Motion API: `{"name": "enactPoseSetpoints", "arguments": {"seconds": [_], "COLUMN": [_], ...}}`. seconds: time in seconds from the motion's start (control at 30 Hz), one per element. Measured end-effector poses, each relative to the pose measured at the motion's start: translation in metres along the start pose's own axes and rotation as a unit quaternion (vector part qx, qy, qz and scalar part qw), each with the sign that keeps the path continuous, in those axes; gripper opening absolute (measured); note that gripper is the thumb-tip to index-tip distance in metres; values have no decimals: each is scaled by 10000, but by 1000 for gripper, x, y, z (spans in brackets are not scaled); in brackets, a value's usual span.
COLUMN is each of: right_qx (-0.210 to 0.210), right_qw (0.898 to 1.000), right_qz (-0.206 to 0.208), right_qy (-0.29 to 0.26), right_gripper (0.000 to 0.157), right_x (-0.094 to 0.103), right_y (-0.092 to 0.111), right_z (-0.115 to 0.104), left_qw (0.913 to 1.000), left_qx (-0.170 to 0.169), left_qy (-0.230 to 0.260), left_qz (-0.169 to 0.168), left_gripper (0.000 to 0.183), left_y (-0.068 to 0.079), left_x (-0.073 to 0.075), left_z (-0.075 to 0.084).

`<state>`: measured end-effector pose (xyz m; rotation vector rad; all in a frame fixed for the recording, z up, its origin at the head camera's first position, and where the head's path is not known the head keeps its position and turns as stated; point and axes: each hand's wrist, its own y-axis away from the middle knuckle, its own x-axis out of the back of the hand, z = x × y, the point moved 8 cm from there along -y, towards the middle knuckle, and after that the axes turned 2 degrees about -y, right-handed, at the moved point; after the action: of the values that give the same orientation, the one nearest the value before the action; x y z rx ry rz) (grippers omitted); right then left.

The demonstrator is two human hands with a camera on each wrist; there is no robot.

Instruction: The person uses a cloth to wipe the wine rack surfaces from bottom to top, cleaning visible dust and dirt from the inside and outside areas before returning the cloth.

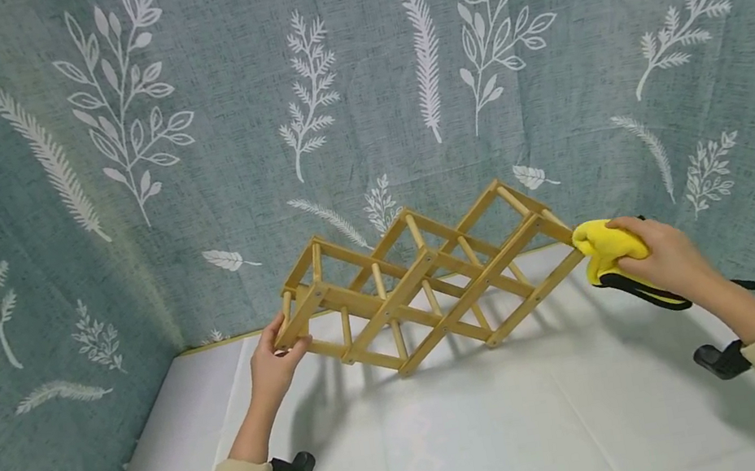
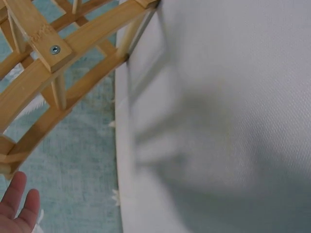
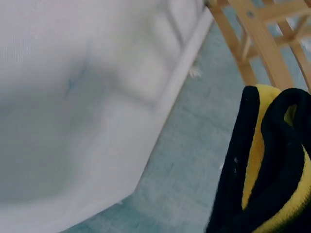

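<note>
A folding lattice rack of light wooden slats and round dowels, like a wine rack (image 1: 387, 313), stretches out in front of me, its shadow falling on the white table. My left hand (image 1: 272, 374) grips its left end, thumb in front and fingers behind. At the opposite end, my right hand (image 1: 664, 256) holds a bunched yellow cloth (image 1: 604, 241) with black edging against the corner of the rack. In the right wrist view the folded cloth (image 3: 253, 160) overlaps the slats' ends. Two fingertips (image 2: 18, 187) show beside the rack's lower corner in the left wrist view.
The white-covered table (image 1: 468, 435) spreads beneath the rack. Behind and at both sides hangs a grey-green curtain (image 1: 226, 169) with white leaf prints. A black wrist mount (image 1: 294, 469) sticks out from the left sleeve, and another (image 1: 722, 360) from the right.
</note>
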<state>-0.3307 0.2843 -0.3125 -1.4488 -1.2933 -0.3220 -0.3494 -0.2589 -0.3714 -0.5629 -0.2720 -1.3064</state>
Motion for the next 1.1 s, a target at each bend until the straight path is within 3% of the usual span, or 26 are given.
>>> {"name": "enactPoseSetpoints", "arguments": {"seconds": [0.13,0.23,0.43,0.6,0.7,0.9,1.1], "right_qx": [317,711,1064,1368,1522,1745,1164], "right_qw": [9991,9972,9915,9779,9717,9725,9845], "right_qz": [182,26,-730,-1578,-1799,-1535,-1268], "right_qy": [210,250,146,110,154,118,338], "right_gripper": [50,51,46,45,45,43,41], "right_x": [3,-13,-81,-138,-160,-176,-176], "right_y": [8,16,26,34,35,28,21], "right_z": [-12,-33,-68,-91,-104,-130,-129], "left_qw": [9999,9999,9997,9996,9997,9997,9998], "left_qx": [52,69,79,78,53,66,66], "left_qy": [-58,-7,149,189,180,177,151], "left_qz": [-109,-133,-153,-170,-149,-154,-150], "left_gripper": [65,65,66,66,65,65,66], "left_y": [0,0,0,1,0,1,1], "left_x": [-1,-2,-3,-4,-4,-4,-4], "left_z": [-2,-3,-2,-2,-2,-2,-2]}}
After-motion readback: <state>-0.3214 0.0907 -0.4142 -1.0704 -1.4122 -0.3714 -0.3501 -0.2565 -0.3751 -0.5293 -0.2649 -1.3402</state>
